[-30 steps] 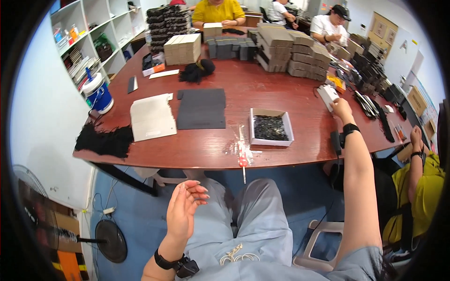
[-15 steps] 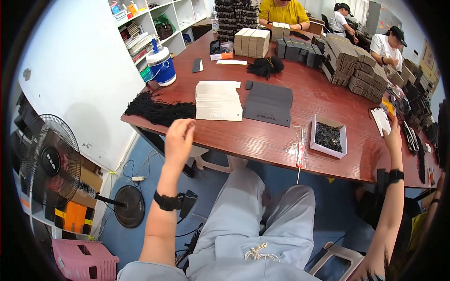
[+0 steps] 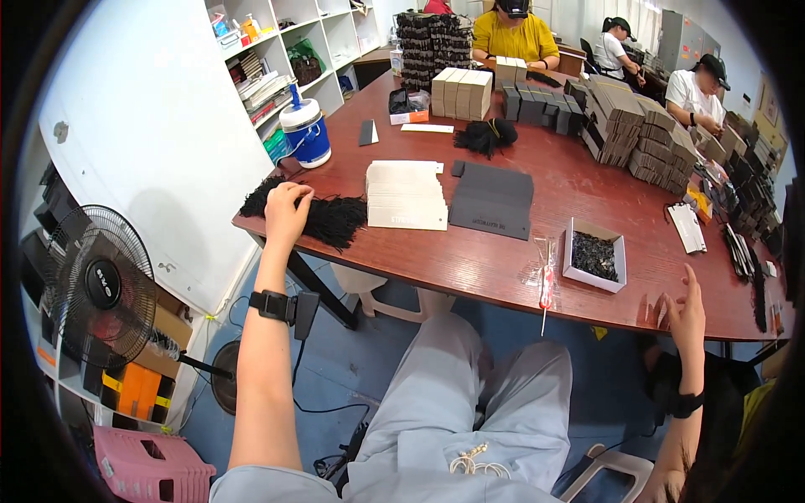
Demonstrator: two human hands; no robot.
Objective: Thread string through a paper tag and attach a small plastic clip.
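Note:
Over a bundle of black cords [image 3: 334,221] at the table's left corner is my left hand [image 3: 287,211], its fingers curled together; I cannot make out what, if anything, is between them. My right hand [image 3: 689,317] hangs beside the table's front edge with fingers apart, holding nothing. Beyond it lie white tags [image 3: 688,228] with black cord. A fanned stack of cream tags [image 3: 407,197] and a spread of black tags [image 3: 490,201] lie side by side mid-table. To their right are a white box [image 3: 620,264] of small black pieces and a red-handled tool [image 3: 546,287] with a thin metal shaft.
A blue-and-white drink jug [image 3: 306,134] stands at the table's left edge. Bundled card stacks [image 3: 461,94] and more piles [image 3: 650,138] line the far and right sides. A fan [image 3: 105,285] stands at left. Several people sit at the far and right sides.
My left hand has moved left onto the black cords. My right hand has come away from the white tags, back toward the table's front edge. The view has shifted slightly.

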